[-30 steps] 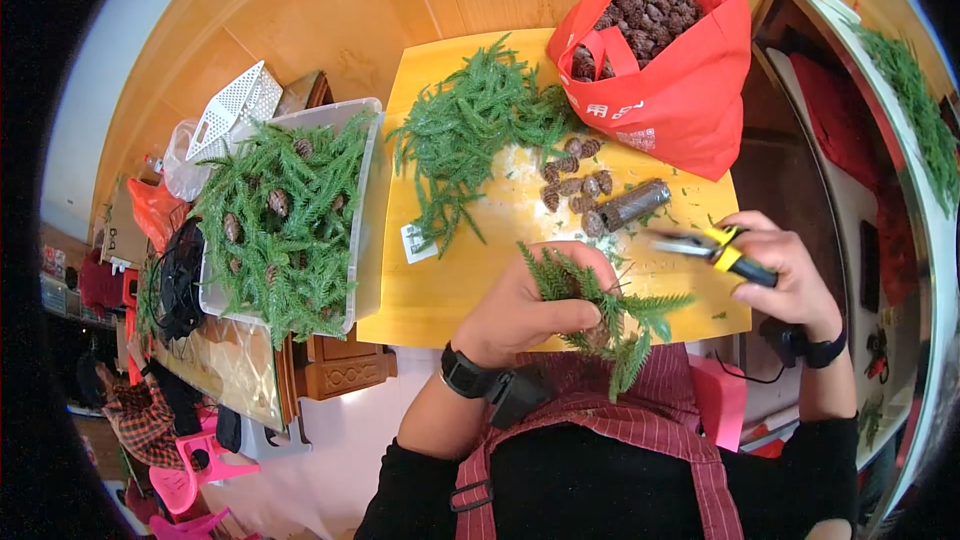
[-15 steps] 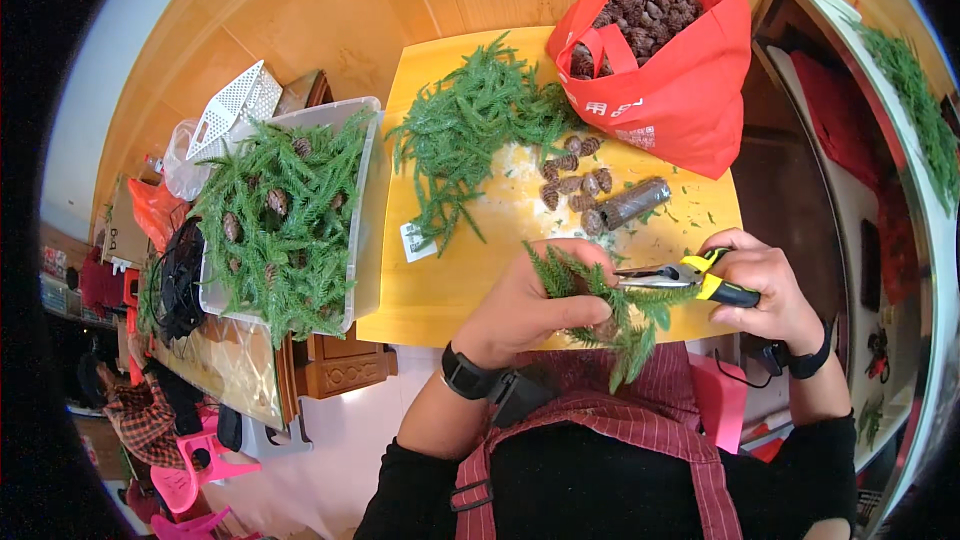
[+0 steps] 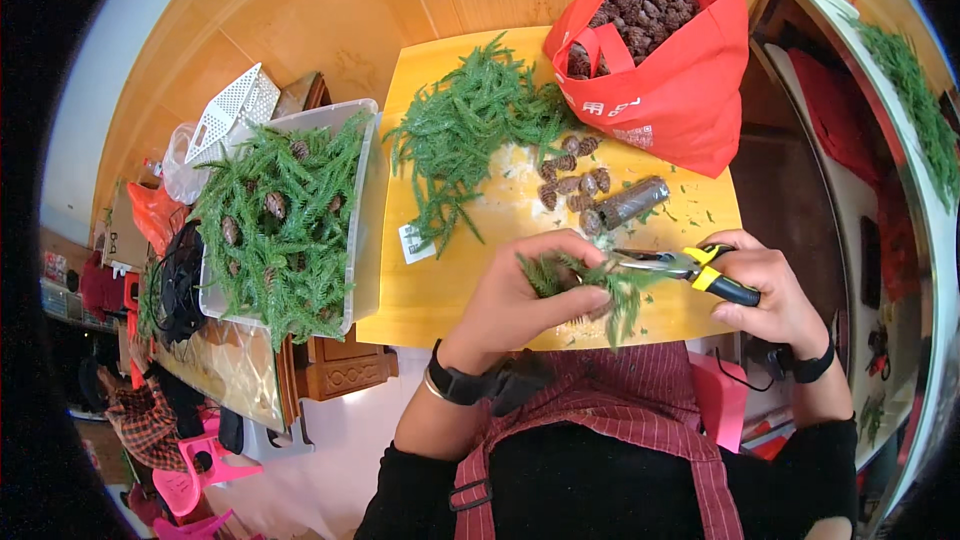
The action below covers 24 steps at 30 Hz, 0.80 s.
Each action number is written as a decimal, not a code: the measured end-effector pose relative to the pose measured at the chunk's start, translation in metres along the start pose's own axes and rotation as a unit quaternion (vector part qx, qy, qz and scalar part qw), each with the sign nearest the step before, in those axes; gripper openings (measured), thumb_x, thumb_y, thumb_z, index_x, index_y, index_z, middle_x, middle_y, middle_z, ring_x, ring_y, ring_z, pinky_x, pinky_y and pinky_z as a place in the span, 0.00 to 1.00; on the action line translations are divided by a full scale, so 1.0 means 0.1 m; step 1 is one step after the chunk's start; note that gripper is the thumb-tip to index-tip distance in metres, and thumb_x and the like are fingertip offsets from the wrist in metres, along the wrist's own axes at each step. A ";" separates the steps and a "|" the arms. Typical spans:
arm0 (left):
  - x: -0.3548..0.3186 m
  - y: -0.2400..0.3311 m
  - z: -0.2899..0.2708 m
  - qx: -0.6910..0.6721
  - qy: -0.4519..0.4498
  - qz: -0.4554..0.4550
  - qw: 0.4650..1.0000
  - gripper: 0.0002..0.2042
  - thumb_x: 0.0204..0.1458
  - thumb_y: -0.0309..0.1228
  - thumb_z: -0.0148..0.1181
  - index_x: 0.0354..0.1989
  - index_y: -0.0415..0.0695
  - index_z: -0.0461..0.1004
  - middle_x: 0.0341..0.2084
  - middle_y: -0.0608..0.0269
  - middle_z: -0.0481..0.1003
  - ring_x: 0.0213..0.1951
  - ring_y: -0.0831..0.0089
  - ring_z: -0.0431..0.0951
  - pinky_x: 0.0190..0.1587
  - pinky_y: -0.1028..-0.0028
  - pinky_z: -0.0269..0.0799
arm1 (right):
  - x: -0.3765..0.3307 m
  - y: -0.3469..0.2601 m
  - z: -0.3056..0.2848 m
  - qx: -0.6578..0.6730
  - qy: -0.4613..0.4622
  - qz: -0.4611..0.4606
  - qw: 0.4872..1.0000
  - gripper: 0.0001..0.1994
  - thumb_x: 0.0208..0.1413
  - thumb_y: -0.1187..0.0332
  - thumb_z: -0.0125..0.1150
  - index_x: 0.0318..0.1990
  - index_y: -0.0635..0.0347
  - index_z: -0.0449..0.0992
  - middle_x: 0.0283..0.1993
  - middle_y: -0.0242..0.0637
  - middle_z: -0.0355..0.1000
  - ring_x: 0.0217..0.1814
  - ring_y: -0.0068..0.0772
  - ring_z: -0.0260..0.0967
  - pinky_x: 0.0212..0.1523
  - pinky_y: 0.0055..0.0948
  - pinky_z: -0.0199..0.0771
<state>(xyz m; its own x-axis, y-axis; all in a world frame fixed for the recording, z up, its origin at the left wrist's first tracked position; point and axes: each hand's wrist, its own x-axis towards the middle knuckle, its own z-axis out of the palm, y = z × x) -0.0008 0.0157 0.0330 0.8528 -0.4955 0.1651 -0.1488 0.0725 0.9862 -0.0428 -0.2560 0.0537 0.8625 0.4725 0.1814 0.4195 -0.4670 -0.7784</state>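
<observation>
The head view looks from the person's own brow, through the left lens of a side-by-side pair, and faces steeply down past the apron (image 3: 640, 380). It stands fairly close to the work: the left fingers (image 3: 575, 302) and right fingers (image 3: 750, 265) fall right of the middle. The bench (image 3: 430, 310) fits in from near edge to far, with wooden wall (image 3: 330, 20) beyond and floor (image 3: 350, 430) at near left. Straight edges bow toward the dark round rim.

Bright light; edges fisheye-bent, corners black; green sprig (image 3: 625, 308) motion-blurred.
</observation>
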 end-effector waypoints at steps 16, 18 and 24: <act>0.03 -0.01 0.01 -0.131 -0.035 -0.041 0.990 0.12 0.38 0.18 0.60 0.34 0.39 0.70 0.31 0.63 0.71 0.32 0.75 0.71 0.35 0.77 0.67 | -0.05 0.07 0.05 -0.021 0.002 -0.004 1.000 0.19 0.40 0.56 0.63 0.17 0.64 0.67 0.18 0.37 0.64 0.32 0.43 0.66 0.36 0.32 0.65; 0.05 0.03 0.04 0.062 -0.002 0.036 0.997 0.11 0.36 0.18 0.62 0.31 0.39 0.72 0.30 0.61 0.71 0.33 0.72 0.72 0.35 0.75 0.68 | -0.08 0.02 0.08 -0.073 0.026 0.060 0.995 0.19 0.41 0.56 0.62 0.17 0.65 0.67 0.16 0.38 0.62 0.29 0.44 0.66 0.35 0.31 0.66; 0.04 0.04 0.07 0.152 0.049 0.120 0.980 0.09 0.37 0.19 0.62 0.29 0.39 0.72 0.29 0.62 0.71 0.32 0.74 0.72 0.34 0.77 0.66 | -0.07 0.01 0.07 -0.035 0.023 0.026 0.999 0.19 0.41 0.55 0.61 0.19 0.66 0.68 0.20 0.39 0.64 0.35 0.44 0.65 0.42 0.34 0.63</act>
<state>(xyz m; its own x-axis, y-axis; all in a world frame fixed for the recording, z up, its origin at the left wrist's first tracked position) -0.0017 0.0077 0.0380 0.8164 -0.4091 0.4075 -0.4812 -0.0920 0.8717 -0.0506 -0.2542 0.0473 0.8953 0.4115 0.1709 0.3912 -0.5422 -0.7436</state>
